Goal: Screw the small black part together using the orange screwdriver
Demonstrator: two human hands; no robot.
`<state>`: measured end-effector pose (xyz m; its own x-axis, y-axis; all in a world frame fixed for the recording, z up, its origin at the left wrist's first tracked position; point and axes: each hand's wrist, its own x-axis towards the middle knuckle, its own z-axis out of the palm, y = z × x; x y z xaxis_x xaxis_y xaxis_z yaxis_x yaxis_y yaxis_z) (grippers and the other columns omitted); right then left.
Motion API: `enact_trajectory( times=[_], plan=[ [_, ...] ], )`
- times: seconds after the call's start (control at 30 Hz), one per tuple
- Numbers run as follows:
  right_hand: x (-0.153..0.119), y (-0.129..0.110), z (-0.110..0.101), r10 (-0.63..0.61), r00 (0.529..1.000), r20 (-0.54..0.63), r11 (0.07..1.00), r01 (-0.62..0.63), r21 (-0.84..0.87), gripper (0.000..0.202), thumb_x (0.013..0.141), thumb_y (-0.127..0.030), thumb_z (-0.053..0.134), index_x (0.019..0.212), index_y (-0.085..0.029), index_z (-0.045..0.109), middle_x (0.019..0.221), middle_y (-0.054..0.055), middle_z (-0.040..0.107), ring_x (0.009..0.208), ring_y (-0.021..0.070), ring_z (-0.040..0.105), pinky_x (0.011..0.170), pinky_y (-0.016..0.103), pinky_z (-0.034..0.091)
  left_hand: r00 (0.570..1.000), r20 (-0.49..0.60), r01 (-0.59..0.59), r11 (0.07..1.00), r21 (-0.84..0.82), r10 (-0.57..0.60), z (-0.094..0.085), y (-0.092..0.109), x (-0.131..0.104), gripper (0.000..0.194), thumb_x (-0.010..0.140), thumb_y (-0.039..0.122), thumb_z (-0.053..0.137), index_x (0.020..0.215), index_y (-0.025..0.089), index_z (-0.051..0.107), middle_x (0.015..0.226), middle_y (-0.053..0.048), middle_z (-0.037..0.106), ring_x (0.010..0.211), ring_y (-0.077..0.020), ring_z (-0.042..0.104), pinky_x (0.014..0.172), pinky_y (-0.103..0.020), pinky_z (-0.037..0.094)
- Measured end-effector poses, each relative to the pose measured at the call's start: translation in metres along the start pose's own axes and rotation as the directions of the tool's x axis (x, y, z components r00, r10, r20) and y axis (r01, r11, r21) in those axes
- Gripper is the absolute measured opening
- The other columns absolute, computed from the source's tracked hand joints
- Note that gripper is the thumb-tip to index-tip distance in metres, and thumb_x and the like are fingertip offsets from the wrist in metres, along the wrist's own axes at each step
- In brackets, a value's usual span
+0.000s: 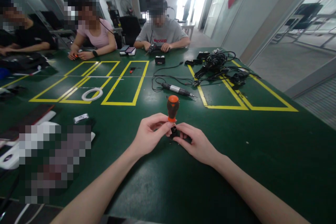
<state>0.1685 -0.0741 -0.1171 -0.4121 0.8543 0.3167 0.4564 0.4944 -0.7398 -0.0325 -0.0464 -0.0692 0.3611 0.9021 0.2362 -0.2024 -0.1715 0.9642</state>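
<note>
A stubby screwdriver point(173, 107) with a black and orange handle stands upright in front of me, handle up. My left hand point(151, 133) is closed, with thumb and fingers round the orange collar at the bottom of the handle. Just below sits a small black part point(173, 133) on the table, partly hidden by fingers, so its kind does not show. My right hand point(194, 140) pinches this part from the right. The screwdriver's tip is hidden between the hands.
On the green table point(262, 154) lie an electric screwdriver point(175, 89) with its cord, a cable heap point(215, 64) and a white ring point(91, 94). Phone-like devices point(28, 143) lie at left. Across the table, a person in grey point(162, 35) handles a dark tool.
</note>
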Motion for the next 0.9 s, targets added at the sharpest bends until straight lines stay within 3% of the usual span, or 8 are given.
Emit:
enact_trajectory(
  times=[0.23,0.4,0.6,0.9],
  plan=[
    [0.0006,-0.0003,-0.0011,-0.011,1.0,-0.001,1.0,0.011,-0.025,0.014,0.101,-0.021,0.061,0.114,-0.019,0.067,0.104,0.008,0.07,0.076,0.017,0.062,0.07,0.029,0.053,0.998,-0.038,0.058,0.998,-0.014,-0.059,0.0016,-0.0016,0.0001,0.027,0.078,0.035,0.087,0.083,0.012,0.073,0.067,-0.001,0.068,0.054,-0.0079,0.06,0.055,-0.02,0.052],
    [0.0008,-0.0014,-0.0011,0.006,1.0,0.011,1.0,-0.006,-0.019,0.014,0.099,-0.019,0.061,0.111,-0.018,0.068,0.104,0.007,0.069,0.077,0.0168,0.061,0.07,0.029,0.053,0.994,-0.044,0.095,0.995,-0.039,-0.097,0.0021,-0.0021,-0.0009,0.034,0.074,0.037,0.091,0.086,0.012,0.069,0.075,-0.004,0.074,0.057,-0.0101,0.064,0.058,-0.023,0.056],
    [0.0009,-0.003,-0.0021,0.01,1.0,0.01,1.0,-0.01,-0.015,0.021,0.1,-0.021,0.059,0.118,-0.02,0.068,0.105,0.008,0.07,0.075,0.0169,0.06,0.07,0.03,0.054,0.994,0.011,0.106,0.994,-0.007,-0.106,-0.0016,0.0006,0.0,0.037,0.084,0.046,0.082,0.094,0.01,0.077,0.072,-0.006,0.072,0.06,-0.0126,0.064,0.061,-0.026,0.056],
    [-0.0001,-0.0011,-0.0023,-0.005,1.0,0.011,1.0,0.005,-0.016,0.014,0.101,-0.02,0.061,0.113,-0.019,0.069,0.108,0.008,0.07,0.078,0.0172,0.063,0.072,0.029,0.055,0.993,-0.039,0.105,0.993,-0.056,-0.108,0.0002,-0.0065,0.0003,0.034,0.075,0.038,0.09,0.089,0.012,0.072,0.071,-0.002,0.07,0.056,-0.0102,0.062,0.056,-0.023,0.055]
  ],
)
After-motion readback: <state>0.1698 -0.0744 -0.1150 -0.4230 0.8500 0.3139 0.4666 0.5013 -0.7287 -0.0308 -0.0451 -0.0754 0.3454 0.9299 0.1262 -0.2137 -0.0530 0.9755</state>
